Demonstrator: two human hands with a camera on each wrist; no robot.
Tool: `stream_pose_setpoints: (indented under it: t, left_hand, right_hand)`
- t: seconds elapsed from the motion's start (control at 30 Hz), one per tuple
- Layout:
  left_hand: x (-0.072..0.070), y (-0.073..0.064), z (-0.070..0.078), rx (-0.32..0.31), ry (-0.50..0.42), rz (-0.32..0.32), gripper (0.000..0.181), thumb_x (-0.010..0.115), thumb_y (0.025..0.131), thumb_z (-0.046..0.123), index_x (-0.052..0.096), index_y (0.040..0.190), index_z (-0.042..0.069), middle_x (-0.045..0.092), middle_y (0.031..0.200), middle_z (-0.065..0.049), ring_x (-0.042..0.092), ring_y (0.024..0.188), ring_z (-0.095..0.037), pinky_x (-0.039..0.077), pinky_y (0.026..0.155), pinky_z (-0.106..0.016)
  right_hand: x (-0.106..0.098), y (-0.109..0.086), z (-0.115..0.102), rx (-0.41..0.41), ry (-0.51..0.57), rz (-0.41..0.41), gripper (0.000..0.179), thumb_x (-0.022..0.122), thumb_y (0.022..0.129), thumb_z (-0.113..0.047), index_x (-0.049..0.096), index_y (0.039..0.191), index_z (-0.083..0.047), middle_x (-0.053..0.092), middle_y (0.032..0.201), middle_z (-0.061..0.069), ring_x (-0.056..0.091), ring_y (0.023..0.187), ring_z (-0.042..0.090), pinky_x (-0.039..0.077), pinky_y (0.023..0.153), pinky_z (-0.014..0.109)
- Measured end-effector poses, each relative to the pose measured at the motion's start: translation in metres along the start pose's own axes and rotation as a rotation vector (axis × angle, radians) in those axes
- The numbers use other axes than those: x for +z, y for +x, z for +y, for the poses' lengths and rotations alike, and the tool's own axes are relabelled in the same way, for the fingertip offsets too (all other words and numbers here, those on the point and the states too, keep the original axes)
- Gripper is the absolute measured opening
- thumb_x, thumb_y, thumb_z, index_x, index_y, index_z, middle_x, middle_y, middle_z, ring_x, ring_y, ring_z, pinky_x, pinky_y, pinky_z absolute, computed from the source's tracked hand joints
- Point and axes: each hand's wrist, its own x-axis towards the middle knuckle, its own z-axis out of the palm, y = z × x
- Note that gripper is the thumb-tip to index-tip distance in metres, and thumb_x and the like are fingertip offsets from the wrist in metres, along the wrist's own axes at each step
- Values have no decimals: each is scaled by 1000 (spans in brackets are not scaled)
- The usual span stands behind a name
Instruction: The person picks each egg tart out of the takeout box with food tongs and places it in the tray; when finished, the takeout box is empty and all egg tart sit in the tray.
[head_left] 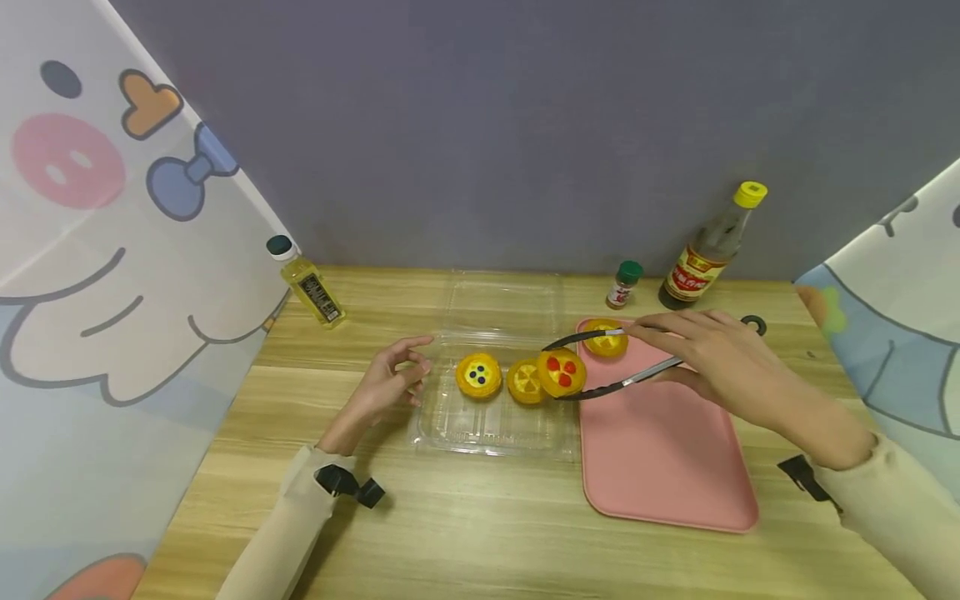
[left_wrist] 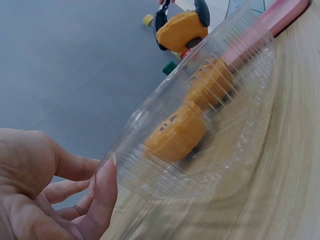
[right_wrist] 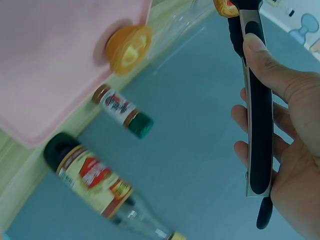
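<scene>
My right hand [head_left: 720, 358] grips a pair of tongs [right_wrist: 260, 125] with black handle pads. Between the black tips of the tongs is a tart with red pieces on top [head_left: 562, 372], held up over the right side of a clear plastic box [head_left: 480, 429]. My left hand [head_left: 390, 379] pinches the left rim of that box between thumb and finger, as the left wrist view shows. Inside the box sit a tart with dark blue dots [head_left: 478, 376] and a tart with yellow wedges [head_left: 527, 383], the latter partly hidden by the raised one.
A pink tray [head_left: 667, 467] lies right of the box, with another yellow-topped tart [head_left: 605, 340] at its far left corner. Behind it stand a small green-capped jar [head_left: 623, 285] and a yellow-capped bottle [head_left: 703, 258]. An oil bottle [head_left: 311, 287] is at the far left. A grey wall [head_left: 525, 133] closes the back.
</scene>
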Motion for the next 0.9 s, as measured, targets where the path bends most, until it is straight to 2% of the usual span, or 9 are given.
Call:
stream_pose_setpoints:
  t: [0.27,0.47,0.67,0.77,0.83,0.9]
  left_hand:
    - [-1,-2,0,0,13,5,52,60,104,7,48,154,12,56,115,-10,61,68,-14,61,55,-27]
    - [-1,-2,1,-5,2,6,53,60,104,6,47,155,12,56,114,-9,60,69,-14,61,55,-26]
    - [0,-2,2,-2,-5,2,52,60,103,6,48,154,11,56,112,-7,60,69,-13,60,55,-26]
    - [0,-1,2,-4,-7,-1,53,60,103,6,48,154,11,56,112,-7,60,69,-14,60,55,-26]
    - [0,-1,1,-5,-7,-1,53,60,104,6,48,154,11,56,112,-7,60,69,-14,60,55,-25]
    - [0,0,2,-3,-7,-2,52,60,104,5,48,154,11,56,112,-7,60,69,-14,60,54,-25]
  right_hand:
    - [-3,-23,23,79,-13,9,80,94,70,-19,63,143,-17,69,135,5,66,120,32,55,89,54]
    - [-1,-40,40,141,-10,10,78,93,70,-18,63,142,-16,68,135,8,66,118,35,52,90,58]
    - [4,-60,60,169,-16,20,82,92,65,-15,63,142,-12,69,133,13,69,111,40,50,93,65]
    - [5,-68,67,184,-37,12,82,92,64,-14,64,141,-12,69,131,13,72,103,39,57,71,47]
    - [5,-73,71,199,-52,1,81,93,65,-14,64,140,-12,69,131,13,73,100,39,49,49,35]
    - [6,-78,75,214,-65,-12,80,94,65,-14,64,140,-13,69,131,13,73,100,39,40,39,29]
